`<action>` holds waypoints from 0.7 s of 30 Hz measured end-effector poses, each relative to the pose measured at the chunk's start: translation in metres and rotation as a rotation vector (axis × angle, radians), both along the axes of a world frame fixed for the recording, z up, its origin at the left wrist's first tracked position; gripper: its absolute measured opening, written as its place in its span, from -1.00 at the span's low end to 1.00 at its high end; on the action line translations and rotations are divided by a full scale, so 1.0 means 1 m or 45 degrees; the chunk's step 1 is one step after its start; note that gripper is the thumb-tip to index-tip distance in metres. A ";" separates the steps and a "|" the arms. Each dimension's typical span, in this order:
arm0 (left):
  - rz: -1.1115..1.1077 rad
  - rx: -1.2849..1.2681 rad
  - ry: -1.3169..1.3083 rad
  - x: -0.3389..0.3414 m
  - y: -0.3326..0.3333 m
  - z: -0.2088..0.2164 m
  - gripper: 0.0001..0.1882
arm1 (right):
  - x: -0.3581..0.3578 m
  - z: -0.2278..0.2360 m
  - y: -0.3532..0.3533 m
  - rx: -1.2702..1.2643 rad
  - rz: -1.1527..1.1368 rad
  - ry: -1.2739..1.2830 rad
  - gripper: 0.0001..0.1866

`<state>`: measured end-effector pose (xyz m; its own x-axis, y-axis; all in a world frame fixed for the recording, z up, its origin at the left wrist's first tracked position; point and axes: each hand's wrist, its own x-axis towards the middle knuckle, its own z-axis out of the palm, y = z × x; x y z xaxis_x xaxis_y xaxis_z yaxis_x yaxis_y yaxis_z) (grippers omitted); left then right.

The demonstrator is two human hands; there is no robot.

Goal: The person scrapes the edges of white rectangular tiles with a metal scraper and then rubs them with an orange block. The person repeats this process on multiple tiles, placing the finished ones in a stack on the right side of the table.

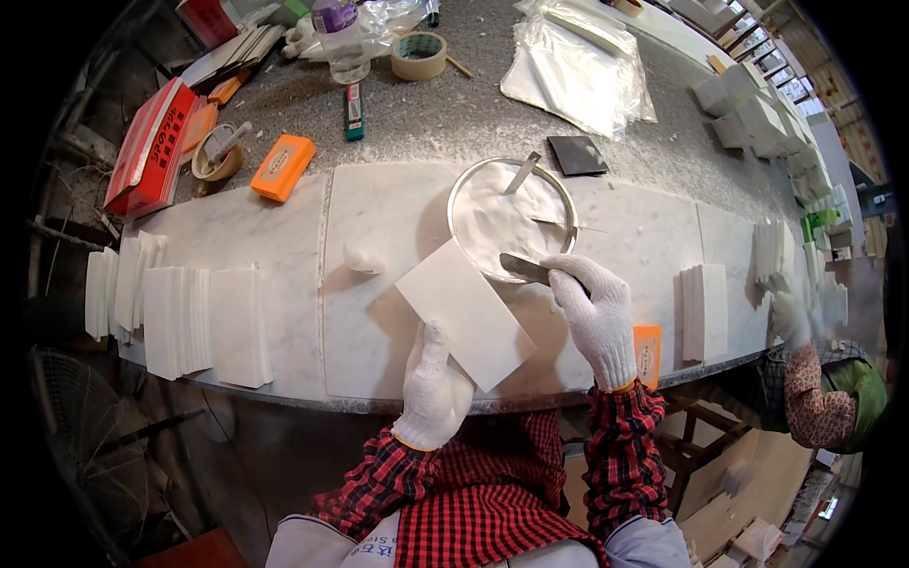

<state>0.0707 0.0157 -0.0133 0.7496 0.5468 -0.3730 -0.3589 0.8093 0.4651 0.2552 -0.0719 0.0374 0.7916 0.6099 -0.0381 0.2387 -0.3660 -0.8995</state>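
My left hand point(436, 393), in a white knit glove, grips a flat white rectangular tile point(469, 312) by its lower left edge and holds it tilted above the marble slab. In the same kind of glove, my right hand point(598, 317) pinches a small metal scraper point(523, 268). The scraper's blade lies over the near rim of a round metal bowl point(454, 194), close to the tile's upper corner. White paste or powder point(507, 213) fills much of the bowl. Another flat metal blade point(523, 173) leans on its far rim, and a thin dark tool point(559, 224) sticks out of the white material.
White tile stacks stand at left point(175, 322) and right point(705, 312). An orange box point(647, 355) sits beside my right wrist; a dark square plate point(578, 155) lies behind the bowl. Tape point(418, 57) and plastic bags point(578, 71) are farther back. Another person point(824, 402) works at right.
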 end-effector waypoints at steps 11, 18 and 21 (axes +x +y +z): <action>0.030 -0.072 -0.044 0.003 0.004 0.005 -0.47 | -0.009 0.020 -0.015 -0.013 -0.039 0.384 -0.72; 0.033 -0.029 -0.050 0.004 0.005 0.004 -0.41 | -0.017 0.008 -0.019 -0.029 0.151 0.121 -0.75; 0.042 -0.026 -0.039 0.004 0.005 0.004 -0.42 | -0.021 0.008 -0.017 0.002 0.195 -0.060 -0.77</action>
